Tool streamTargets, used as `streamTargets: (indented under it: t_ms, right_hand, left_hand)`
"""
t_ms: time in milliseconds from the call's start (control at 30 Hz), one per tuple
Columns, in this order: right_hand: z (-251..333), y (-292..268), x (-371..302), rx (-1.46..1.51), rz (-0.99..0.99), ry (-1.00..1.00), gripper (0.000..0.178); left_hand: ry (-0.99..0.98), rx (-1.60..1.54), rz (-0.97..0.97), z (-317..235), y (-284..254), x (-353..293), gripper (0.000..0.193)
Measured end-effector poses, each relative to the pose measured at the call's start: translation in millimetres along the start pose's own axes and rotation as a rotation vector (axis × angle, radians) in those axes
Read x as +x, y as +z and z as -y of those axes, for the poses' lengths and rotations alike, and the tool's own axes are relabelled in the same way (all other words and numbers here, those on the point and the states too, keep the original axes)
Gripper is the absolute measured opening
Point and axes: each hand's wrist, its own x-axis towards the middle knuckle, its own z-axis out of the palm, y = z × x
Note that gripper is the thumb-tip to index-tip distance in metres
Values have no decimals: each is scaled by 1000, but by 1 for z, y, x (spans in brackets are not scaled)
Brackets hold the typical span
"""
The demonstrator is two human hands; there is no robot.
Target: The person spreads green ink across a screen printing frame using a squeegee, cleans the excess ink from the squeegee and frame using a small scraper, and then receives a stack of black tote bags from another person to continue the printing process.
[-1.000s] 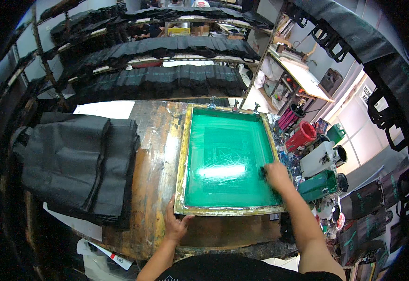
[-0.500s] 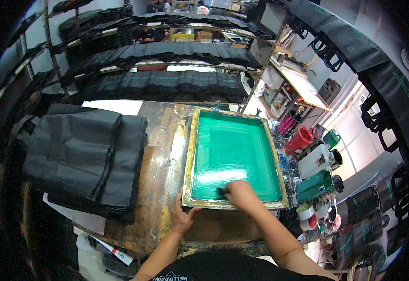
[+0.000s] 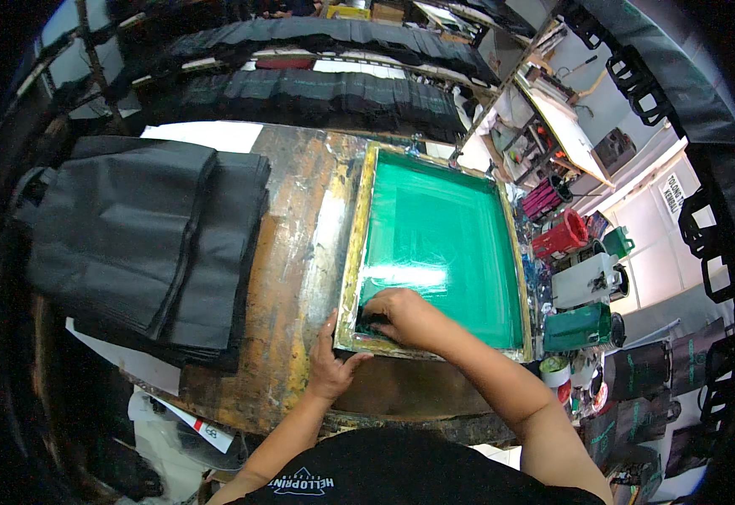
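A screen printing frame with wooden sides and a green, wet-looking mesh lies on the worktable. My left hand grips its near left corner, fingers along the left side and thumb at the front edge. Inside the frame, at that same corner, my right hand is closed around a small dark tool. The fingers cover most of this tool, so I cannot tell its exact kind. It is low against the mesh. To the left of the frame lies a stack of black fabric bags.
Ink containers stand along the right side, among them a red one, a green one and a white one. Racks of black bags rise behind the table. More black bags hang at the right. White sheets stick out from under the stack.
My right hand has moved left with the dark tool, into the near left corner of the frame. My left hand keeps its hold. The view has tilted downward.
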Motion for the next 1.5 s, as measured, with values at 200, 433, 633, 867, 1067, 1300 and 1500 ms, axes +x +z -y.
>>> streamTargets:
  t_ms: [200, 433, 633, 867, 1067, 1300, 1500]
  right_hand:
    - [-46, 9, 32, -106, -224, 58, 12]
    - [-172, -26, 128, -321, -490, 162, 10]
    - [-245, -57, 209, -430, -602, 263, 14]
    - [-246, -69, 205, -558, -539, 429, 16]
    - [-285, -107, 121, -666, -463, 669, 17]
    - [-339, -156, -3, -1035, -343, 679, 17]
    - [-294, -134, -40, -1009, -247, 625, 15]
  left_hand:
    - [68, 97, -14, 9, 1, -1, 96]
    - [49, 30, 13, 9, 3, 0, 101]
    - [-14, -109, -45, 27, 9, -13, 107]
    - [-83, -176, -77, 21, 11, -13, 113]
    - [-146, -209, -96, -3, 13, -6, 112]
    - [-128, -216, -80, 2, 12, -8, 112]
    - [-87, -175, -73, 6, 11, -6, 107]
